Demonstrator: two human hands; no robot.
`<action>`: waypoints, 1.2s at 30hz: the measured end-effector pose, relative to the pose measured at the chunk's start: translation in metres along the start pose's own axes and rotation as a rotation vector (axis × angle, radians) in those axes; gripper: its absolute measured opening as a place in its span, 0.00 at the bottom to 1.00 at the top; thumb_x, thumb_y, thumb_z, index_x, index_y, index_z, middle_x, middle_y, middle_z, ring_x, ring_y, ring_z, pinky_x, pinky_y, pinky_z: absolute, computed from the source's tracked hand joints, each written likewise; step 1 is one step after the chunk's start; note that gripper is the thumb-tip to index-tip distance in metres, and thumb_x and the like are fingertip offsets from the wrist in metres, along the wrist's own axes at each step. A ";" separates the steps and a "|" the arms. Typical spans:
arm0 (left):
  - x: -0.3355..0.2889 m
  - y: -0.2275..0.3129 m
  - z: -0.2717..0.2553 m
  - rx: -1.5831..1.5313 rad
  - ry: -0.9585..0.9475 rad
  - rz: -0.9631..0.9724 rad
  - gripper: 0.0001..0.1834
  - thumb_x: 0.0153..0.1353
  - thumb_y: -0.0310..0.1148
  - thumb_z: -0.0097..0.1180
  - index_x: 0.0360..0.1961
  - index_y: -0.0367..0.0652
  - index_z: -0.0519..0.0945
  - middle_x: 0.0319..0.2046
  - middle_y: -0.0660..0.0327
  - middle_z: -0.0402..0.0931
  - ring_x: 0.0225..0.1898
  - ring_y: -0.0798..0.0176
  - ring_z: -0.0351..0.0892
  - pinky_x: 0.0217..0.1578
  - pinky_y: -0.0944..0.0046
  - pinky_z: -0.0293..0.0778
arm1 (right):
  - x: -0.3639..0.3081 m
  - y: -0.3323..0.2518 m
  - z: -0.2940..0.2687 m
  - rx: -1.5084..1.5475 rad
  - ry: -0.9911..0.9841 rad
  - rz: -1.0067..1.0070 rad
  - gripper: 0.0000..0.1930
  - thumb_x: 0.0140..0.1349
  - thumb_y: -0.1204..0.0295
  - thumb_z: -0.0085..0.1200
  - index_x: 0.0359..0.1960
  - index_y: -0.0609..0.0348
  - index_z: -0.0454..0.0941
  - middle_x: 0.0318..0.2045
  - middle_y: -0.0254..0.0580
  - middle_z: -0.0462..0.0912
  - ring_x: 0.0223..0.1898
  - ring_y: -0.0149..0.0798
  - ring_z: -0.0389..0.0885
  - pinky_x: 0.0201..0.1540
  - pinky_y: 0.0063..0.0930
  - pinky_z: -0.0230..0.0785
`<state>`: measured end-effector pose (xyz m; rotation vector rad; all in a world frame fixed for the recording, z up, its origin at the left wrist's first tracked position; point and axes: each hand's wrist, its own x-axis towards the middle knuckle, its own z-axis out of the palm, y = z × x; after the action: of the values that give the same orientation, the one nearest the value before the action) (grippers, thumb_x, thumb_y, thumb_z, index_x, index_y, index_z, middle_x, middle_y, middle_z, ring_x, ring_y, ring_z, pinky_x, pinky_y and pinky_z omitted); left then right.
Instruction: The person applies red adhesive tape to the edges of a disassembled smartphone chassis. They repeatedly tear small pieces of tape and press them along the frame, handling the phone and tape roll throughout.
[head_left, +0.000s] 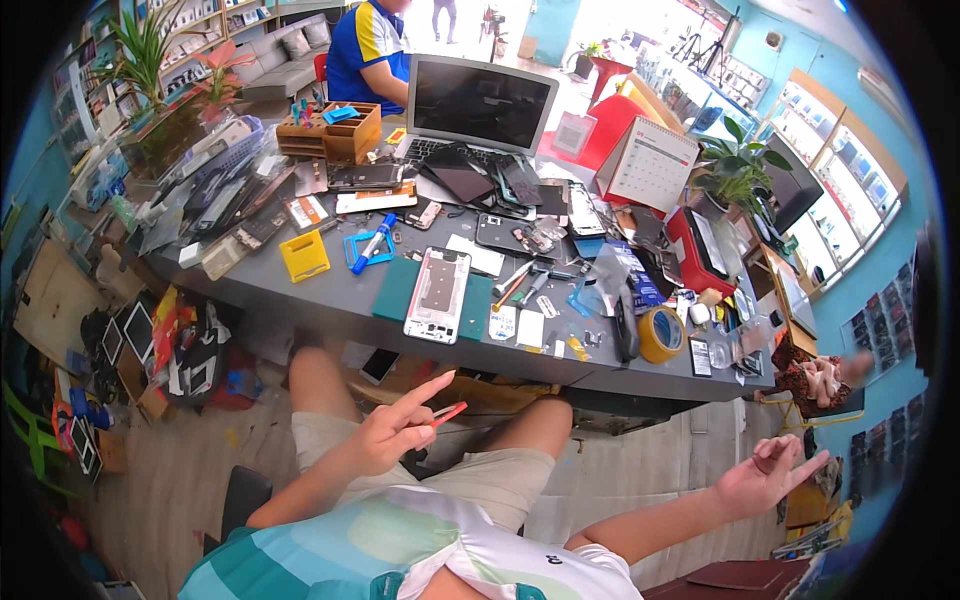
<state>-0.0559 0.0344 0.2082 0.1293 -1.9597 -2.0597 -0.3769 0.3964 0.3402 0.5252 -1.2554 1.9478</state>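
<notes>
Fingers (pixel 422 396): left hand (pixel 385 438) pinches red tool (pixel 451 413) beneath its index; right hand (pixel 762 482) half-spread.

The phone frame (pixel 423 320) looks smooth and metallic. The desk (pixel 285 294) appears matt, the laptop screen (pixel 482 105) glossy, the organiser (pixel 352 147) wooden.

Turquoise walls (pixel 830 60), pale plank floor (pixel 630 470); grey sofa (pixel 265 85) far left, lit shelves (pixel 845 185) right, bright entrance (pixel 590 30).

The person's left grip (pixel 395 430) holds a slim red tool (pixel 449 414) before the grey tabletop (pixel 300 290); the right grip (pixel 768 480), fingers partly curled, extends rightward. A phone frame (pixel 437 295) lies on a green mat (pixel 394 297), near a blue marker (pixel 374 243).
</notes>
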 end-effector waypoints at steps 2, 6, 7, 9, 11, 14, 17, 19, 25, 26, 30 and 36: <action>0.000 -0.003 -0.001 -0.001 -0.007 -0.003 0.44 0.75 0.25 0.49 0.89 0.38 0.48 0.28 0.64 0.73 0.30 0.69 0.68 0.37 0.66 0.68 | 0.000 0.000 -0.004 0.027 0.017 0.024 0.45 0.78 0.76 0.60 0.88 0.65 0.43 0.35 0.42 0.80 0.31 0.30 0.70 0.36 0.24 0.63; 0.001 -0.008 -0.004 -0.040 -0.002 0.025 0.44 0.75 0.25 0.49 0.89 0.38 0.48 0.28 0.64 0.74 0.30 0.69 0.68 0.37 0.67 0.68 | -0.005 -0.001 0.010 0.006 0.088 0.028 0.47 0.77 0.77 0.63 0.88 0.62 0.44 0.34 0.40 0.80 0.31 0.30 0.71 0.34 0.25 0.64; 0.000 -0.007 -0.004 -0.014 -0.005 0.019 0.44 0.76 0.25 0.49 0.89 0.37 0.48 0.29 0.63 0.74 0.30 0.69 0.68 0.37 0.67 0.68 | -0.010 -0.005 0.019 -0.050 0.124 -0.011 0.45 0.78 0.75 0.61 0.88 0.64 0.45 0.33 0.38 0.80 0.30 0.28 0.69 0.33 0.22 0.62; 0.003 -0.003 -0.008 0.041 -0.012 0.020 0.44 0.76 0.25 0.49 0.89 0.37 0.47 0.29 0.63 0.74 0.31 0.69 0.68 0.37 0.66 0.68 | -0.015 -0.009 0.043 -0.153 0.195 -0.099 0.41 0.81 0.72 0.58 0.87 0.68 0.47 0.30 0.35 0.79 0.27 0.24 0.66 0.30 0.18 0.58; 0.001 -0.003 -0.006 0.003 -0.016 0.014 0.44 0.76 0.26 0.49 0.89 0.37 0.47 0.29 0.63 0.74 0.30 0.69 0.68 0.37 0.66 0.68 | -0.011 -0.007 0.018 -0.103 0.081 0.022 0.36 0.82 0.70 0.59 0.83 0.69 0.57 0.28 0.32 0.79 0.26 0.21 0.65 0.28 0.16 0.56; 0.000 -0.005 -0.003 -0.020 -0.016 0.020 0.44 0.76 0.26 0.51 0.90 0.43 0.50 0.28 0.65 0.74 0.31 0.70 0.68 0.39 0.66 0.69 | -0.027 0.000 0.005 0.030 -0.193 0.319 0.24 0.82 0.67 0.60 0.72 0.70 0.77 0.26 0.28 0.80 0.25 0.15 0.65 0.25 0.12 0.51; -0.002 0.001 -0.002 0.012 0.003 0.029 0.44 0.76 0.27 0.53 0.90 0.45 0.50 0.28 0.66 0.74 0.31 0.71 0.68 0.40 0.67 0.69 | -0.081 0.006 0.052 -0.209 -0.619 0.525 0.12 0.79 0.71 0.62 0.55 0.66 0.90 0.26 0.27 0.79 0.24 0.17 0.67 0.26 0.17 0.55; 0.001 0.001 0.002 0.033 -0.002 0.043 0.45 0.76 0.27 0.53 0.90 0.45 0.50 0.28 0.66 0.74 0.31 0.71 0.67 0.40 0.67 0.68 | -0.113 0.002 0.091 -0.296 -0.871 0.511 0.04 0.71 0.77 0.69 0.40 0.65 0.93 0.27 0.29 0.81 0.28 0.22 0.74 0.31 0.22 0.63; -0.002 0.003 0.005 0.056 0.010 0.024 0.44 0.78 0.28 0.54 0.90 0.45 0.50 0.30 0.65 0.75 0.32 0.70 0.68 0.41 0.67 0.69 | -0.180 0.022 0.103 -0.170 -1.252 0.526 0.08 0.72 0.75 0.70 0.35 0.67 0.88 0.26 0.32 0.81 0.28 0.23 0.74 0.30 0.24 0.63; -0.002 0.004 0.004 0.056 0.008 0.020 0.44 0.78 0.28 0.54 0.90 0.46 0.50 0.30 0.65 0.76 0.33 0.70 0.69 0.42 0.67 0.69 | -0.186 0.022 0.105 -0.138 -1.249 0.551 0.07 0.73 0.74 0.70 0.37 0.67 0.89 0.27 0.33 0.82 0.29 0.23 0.75 0.30 0.23 0.65; -0.005 0.006 0.002 0.089 0.014 -0.002 0.44 0.78 0.27 0.55 0.90 0.46 0.51 0.34 0.64 0.79 0.35 0.70 0.71 0.44 0.67 0.70 | -0.214 0.020 0.115 -0.021 -1.226 0.678 0.08 0.74 0.73 0.69 0.47 0.67 0.90 0.35 0.36 0.88 0.32 0.23 0.81 0.33 0.22 0.72; -0.004 0.005 0.006 0.162 -0.009 0.040 0.45 0.78 0.29 0.55 0.90 0.45 0.49 0.38 0.62 0.81 0.39 0.69 0.73 0.48 0.66 0.72 | -0.234 0.021 0.120 0.038 -1.161 0.876 0.13 0.74 0.73 0.70 0.55 0.66 0.90 0.45 0.39 0.90 0.36 0.25 0.84 0.38 0.21 0.77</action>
<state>-0.0529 0.0406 0.2130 0.1145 -2.1157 -1.8787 -0.2503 0.1976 0.2212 1.4295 -2.4656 2.4034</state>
